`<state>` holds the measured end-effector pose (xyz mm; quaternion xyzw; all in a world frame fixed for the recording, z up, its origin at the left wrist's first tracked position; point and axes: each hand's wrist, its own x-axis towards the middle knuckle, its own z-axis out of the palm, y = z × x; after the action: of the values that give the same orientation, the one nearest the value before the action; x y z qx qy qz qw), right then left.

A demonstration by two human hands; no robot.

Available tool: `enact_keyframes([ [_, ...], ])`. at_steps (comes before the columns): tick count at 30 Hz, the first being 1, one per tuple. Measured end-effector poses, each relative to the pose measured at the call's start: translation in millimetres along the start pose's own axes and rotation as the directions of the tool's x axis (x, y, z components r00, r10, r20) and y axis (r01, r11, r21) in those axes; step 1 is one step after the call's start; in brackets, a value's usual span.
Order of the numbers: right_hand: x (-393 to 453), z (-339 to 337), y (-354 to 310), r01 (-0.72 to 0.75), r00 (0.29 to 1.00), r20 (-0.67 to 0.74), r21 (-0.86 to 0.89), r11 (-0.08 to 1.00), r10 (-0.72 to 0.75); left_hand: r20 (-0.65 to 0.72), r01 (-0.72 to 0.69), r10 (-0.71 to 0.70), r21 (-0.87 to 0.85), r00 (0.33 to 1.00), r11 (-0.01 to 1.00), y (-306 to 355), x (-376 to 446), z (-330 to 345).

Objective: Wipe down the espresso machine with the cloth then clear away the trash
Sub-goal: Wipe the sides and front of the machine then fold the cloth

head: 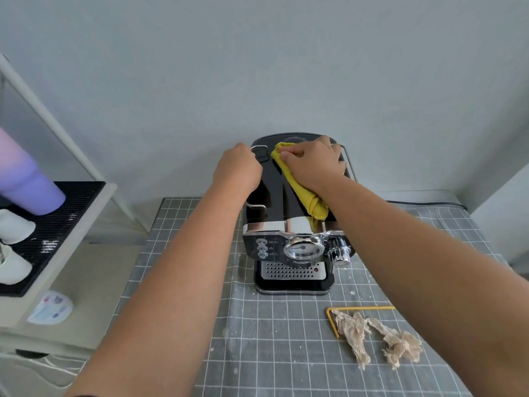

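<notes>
Right hand (313, 163) pressed flat on the yellow cloth (300, 187), fingers curled over its far end, pinning it to the black top of the espresso machine (289, 224). The cloth trails toward the front edge, its tail hanging just above the chrome band. Left hand (239, 167) is closed around the machine's upper left edge, apparently bracing it; no object held. Wiping is under way on the top panel only. Front panel, gauge, knob and drip tray (290, 272) look untouched by the cloth at this moment; whether they are clean cannot be told. Trash step not begun: 2 crumpled pieces of tissue (378, 336) lie on the gridded tablecloth (272, 353), in front and to the right of the machine, with white crumbs scattered around. Estimate: first stage, early to middle.
</notes>
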<state>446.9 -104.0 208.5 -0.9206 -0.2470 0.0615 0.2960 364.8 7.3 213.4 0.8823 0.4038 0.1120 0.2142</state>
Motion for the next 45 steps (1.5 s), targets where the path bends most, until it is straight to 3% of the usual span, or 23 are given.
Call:
enact_keyframes([
  [18, -10, 40, -6, 0.052, 0.998, 0.019, -0.005, 0.999, -0.052, -0.052, -0.012, 0.008, -0.064, 0.999, 0.998, -49, 2, 19],
  [24, -9, 45, -8, 0.129, 0.99, 0.061, -0.084, 0.988, -0.124, -0.085, 0.004, -0.014, -0.117, 0.996, 0.993, -58, 1, 22],
  [30, 14, 50, -4, 0.091, 0.994, -0.04, -0.187, 0.978, -0.1, -0.084, 0.02, -0.033, -0.153, 0.996, 0.988, -62, 2, 23],
  [33, 26, 57, -19, 0.096, 0.995, -0.019, -0.208, 0.973, -0.102, -0.087, 0.021, -0.036, -0.168, 0.996, 0.985, -60, -2, 23],
  [38, 11, 58, -30, 0.262, 0.965, 0.109, -0.333, 0.906, -0.239, -0.101, 0.024, -0.044, -0.196, 0.994, 0.98, -62, -3, 24],
  [42, -24, 41, 8, 0.411, 0.911, 0.157, -0.303, 0.86, -0.38, -0.094, 0.02, -0.041, -0.211, 0.995, 0.977, -62, 1, 27],
  [45, -10, 34, 22, 0.303, 0.953, 0.089, -0.333, 0.893, -0.291, -0.092, 0.022, -0.041, -0.203, 0.995, 0.979, -60, -1, 28],
])
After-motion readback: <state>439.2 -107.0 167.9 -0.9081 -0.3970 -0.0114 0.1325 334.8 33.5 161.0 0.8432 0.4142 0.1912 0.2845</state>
